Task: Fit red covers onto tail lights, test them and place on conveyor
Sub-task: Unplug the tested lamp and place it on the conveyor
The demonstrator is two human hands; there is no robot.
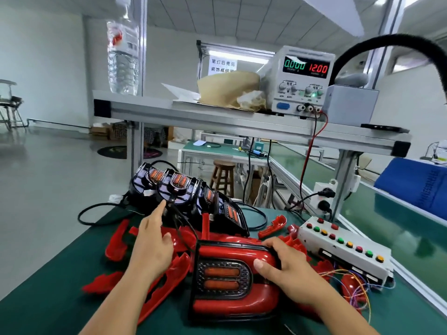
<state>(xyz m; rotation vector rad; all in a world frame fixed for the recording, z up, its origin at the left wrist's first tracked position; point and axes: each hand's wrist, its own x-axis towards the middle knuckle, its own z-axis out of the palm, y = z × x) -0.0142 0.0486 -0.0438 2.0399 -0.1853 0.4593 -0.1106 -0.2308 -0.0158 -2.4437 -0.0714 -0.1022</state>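
Workshop with grey floors, and up front a green worktop (60, 274) that's pretty cluttered. The right hand (283, 264) grips the top right corner of a tail light (225, 274) lying face up near the front edge. The fingers curl over its rim and the thumb presses flat on the red cover (232, 252), which is already on it.

The left hand (151, 247) holds nothing. Its index finger sticks straight out with the other fingers tucked in, and the tip is right at the lower edge of a heap of bare tail lights (179, 187) further back. Can't tell if it actually touches.

Loose red covers (116, 245) are scattered all around and under the held light, mostly to the left. Black cables trail off the heap. Just right of the light sits a white button box (343, 247) with red, green and yellow buttons, and thin coloured wires (358, 293) spill out at its near end.

The conveyor (387, 213) with its green belt runs along the right side. Overhead, a metal shelf (193, 112) carries a power supply (304, 78) showing 0.000 and 12.00, with a red lead (308, 160) hanging down from it. A water bottle (123, 56) stands at the shelf's left end. Behind the worktop there's a wooden stool (223, 175).
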